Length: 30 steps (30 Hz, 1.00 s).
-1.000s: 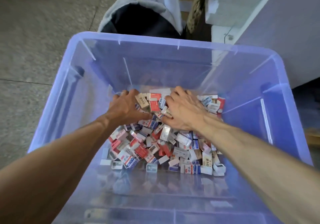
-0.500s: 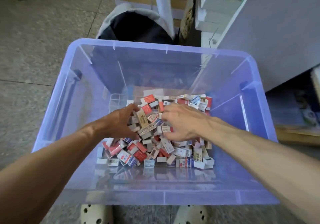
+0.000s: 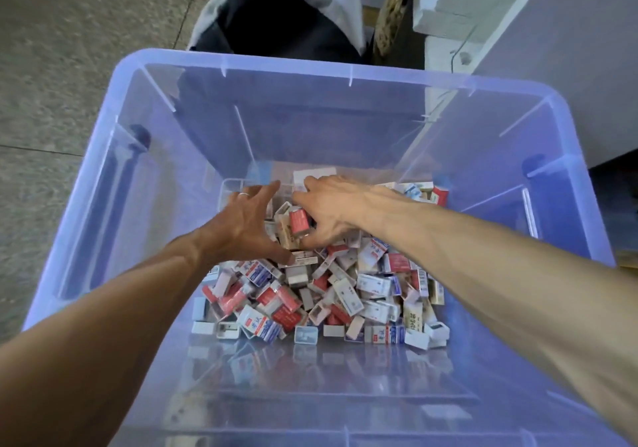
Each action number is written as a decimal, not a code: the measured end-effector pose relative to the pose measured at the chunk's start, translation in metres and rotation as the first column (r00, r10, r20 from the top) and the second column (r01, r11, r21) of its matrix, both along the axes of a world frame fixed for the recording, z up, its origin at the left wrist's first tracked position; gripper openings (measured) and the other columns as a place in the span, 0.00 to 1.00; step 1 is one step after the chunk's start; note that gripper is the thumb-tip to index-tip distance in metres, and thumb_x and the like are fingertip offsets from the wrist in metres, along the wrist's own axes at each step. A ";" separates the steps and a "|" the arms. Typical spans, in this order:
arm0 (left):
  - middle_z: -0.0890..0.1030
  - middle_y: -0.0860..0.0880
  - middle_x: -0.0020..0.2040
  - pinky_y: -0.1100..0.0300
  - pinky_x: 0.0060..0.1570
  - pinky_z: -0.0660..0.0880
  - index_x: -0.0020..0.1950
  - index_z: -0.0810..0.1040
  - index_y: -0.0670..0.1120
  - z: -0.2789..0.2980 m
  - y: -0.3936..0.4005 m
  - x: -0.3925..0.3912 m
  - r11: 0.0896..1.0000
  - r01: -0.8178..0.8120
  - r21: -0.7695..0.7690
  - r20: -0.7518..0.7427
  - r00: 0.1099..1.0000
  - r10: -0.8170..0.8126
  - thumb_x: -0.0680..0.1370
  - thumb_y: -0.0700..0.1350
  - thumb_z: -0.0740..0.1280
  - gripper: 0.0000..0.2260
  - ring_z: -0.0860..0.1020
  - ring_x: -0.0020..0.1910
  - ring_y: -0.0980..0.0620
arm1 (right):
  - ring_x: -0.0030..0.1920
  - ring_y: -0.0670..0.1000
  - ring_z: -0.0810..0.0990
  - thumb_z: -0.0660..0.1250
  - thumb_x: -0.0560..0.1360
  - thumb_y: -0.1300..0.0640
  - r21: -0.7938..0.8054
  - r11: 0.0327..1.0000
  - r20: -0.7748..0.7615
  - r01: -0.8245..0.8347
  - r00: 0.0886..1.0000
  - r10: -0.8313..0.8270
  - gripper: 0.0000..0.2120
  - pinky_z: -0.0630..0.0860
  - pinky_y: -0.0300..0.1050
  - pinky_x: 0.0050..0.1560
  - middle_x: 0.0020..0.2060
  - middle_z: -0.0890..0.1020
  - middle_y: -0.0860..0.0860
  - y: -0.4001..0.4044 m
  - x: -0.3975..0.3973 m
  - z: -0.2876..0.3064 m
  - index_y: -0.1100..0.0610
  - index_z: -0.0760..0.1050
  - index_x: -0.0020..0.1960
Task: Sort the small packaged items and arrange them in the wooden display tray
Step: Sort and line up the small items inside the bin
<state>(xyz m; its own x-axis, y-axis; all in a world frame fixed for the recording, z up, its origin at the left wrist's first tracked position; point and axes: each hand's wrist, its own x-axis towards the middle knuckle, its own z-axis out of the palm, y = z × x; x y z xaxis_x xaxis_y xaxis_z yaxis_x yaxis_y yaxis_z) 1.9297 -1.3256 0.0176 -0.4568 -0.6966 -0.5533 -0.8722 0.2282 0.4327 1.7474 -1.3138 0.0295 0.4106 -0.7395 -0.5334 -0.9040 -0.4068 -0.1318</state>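
We see a translucent bluish plastic bin (image 3: 103,184) — smooth, glossy — holding small printed cardboard boxes (image 3: 310,294) (their faces slightly shiny), over a matt speckled stone floor (image 3: 62,49).

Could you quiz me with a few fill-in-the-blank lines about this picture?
1. The small boxes lie heaped in a translucent ____ plastic bin.
2. A ring shows on the ____ hand.
3. The right hand touches a box whose face is ____.

Missing words: blue; left; red
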 end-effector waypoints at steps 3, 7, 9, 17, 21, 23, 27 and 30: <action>0.69 0.47 0.67 0.48 0.63 0.73 0.79 0.55 0.53 -0.003 -0.007 -0.004 0.996 0.043 0.076 0.021 0.999 -0.045 0.60 0.59 0.81 0.54 0.70 0.67 0.42 | 0.47 0.57 0.76 0.68 0.70 0.36 -0.024 1.000 0.010 0.020 1.000 -0.019 0.35 0.68 0.47 0.45 0.50 0.72 0.54 0.000 0.004 -0.002 0.52 0.66 0.71; 0.77 0.54 0.53 0.58 0.50 0.79 0.70 0.68 0.54 0.005 -0.005 -0.010 0.970 0.062 0.236 -0.131 0.991 -0.031 0.62 0.47 0.82 0.39 0.80 0.51 0.52 | 0.41 0.55 0.80 0.71 0.68 0.43 0.029 1.000 -0.024 0.001 1.000 0.000 0.21 0.71 0.43 0.38 0.39 0.78 0.49 0.008 0.001 0.009 0.49 0.71 0.56; 0.81 0.54 0.50 0.60 0.44 0.80 0.66 0.71 0.53 0.008 -0.002 -0.011 0.940 0.073 0.334 -0.131 0.991 -0.030 0.64 0.43 0.81 0.34 0.82 0.46 0.53 | 0.38 0.54 0.79 0.71 0.69 0.48 0.054 0.998 -0.028 -0.015 0.999 0.016 0.16 0.69 0.42 0.36 0.37 0.78 0.49 0.023 -0.004 0.017 0.49 0.72 0.55; 0.79 0.54 0.52 0.62 0.42 0.72 0.60 0.72 0.56 0.021 0.018 -0.012 0.914 0.225 0.336 -0.041 0.974 -0.225 0.66 0.47 0.79 0.26 0.78 0.49 0.53 | 0.37 0.51 0.76 0.69 0.74 0.54 0.177 0.981 -0.007 0.082 0.997 -0.082 0.09 0.70 0.42 0.32 0.40 0.77 0.50 0.077 -0.030 0.042 0.50 0.69 0.50; 0.78 0.55 0.47 0.61 0.39 0.72 0.54 0.72 0.58 0.031 0.027 -0.007 0.896 0.253 0.365 -0.043 0.966 -0.255 0.67 0.45 0.77 0.21 0.78 0.43 0.55 | 0.37 0.51 0.75 0.68 0.75 0.47 0.316 0.935 -0.053 0.162 0.987 -0.153 0.11 0.68 0.43 0.30 0.41 0.77 0.50 0.099 -0.039 0.041 0.52 0.69 0.49; 0.79 0.54 0.46 0.55 0.41 0.79 0.54 0.75 0.57 0.034 0.032 -0.002 0.879 0.223 0.423 0.005 0.969 -0.248 0.66 0.48 0.78 0.20 0.80 0.41 0.52 | 0.39 0.51 0.76 0.67 0.75 0.45 0.243 0.945 0.064 0.217 0.969 -0.239 0.11 0.70 0.44 0.33 0.40 0.77 0.50 0.092 -0.040 0.044 0.52 0.71 0.43; 0.78 0.54 0.56 0.56 0.50 0.76 0.65 0.74 0.57 0.035 0.045 0.003 0.893 0.307 0.329 0.133 0.921 -0.365 0.65 0.57 0.78 0.29 0.78 0.50 0.51 | 0.53 0.53 0.75 0.62 0.75 0.45 -0.087 0.976 0.158 0.201 0.970 -0.185 0.16 0.76 0.52 0.54 0.53 0.76 0.52 0.046 -0.031 0.035 0.54 0.75 0.58; 0.80 0.56 0.53 0.58 0.49 0.77 0.57 0.80 0.56 0.037 0.040 0.005 0.948 0.203 0.244 -0.005 0.978 -0.208 0.65 0.66 0.75 0.25 0.79 0.49 0.54 | 0.62 0.58 0.74 0.59 0.77 0.44 -0.079 0.997 -0.032 0.016 0.999 -0.019 0.23 0.74 0.55 0.61 0.64 0.74 0.56 0.025 -0.025 0.010 0.55 0.72 0.67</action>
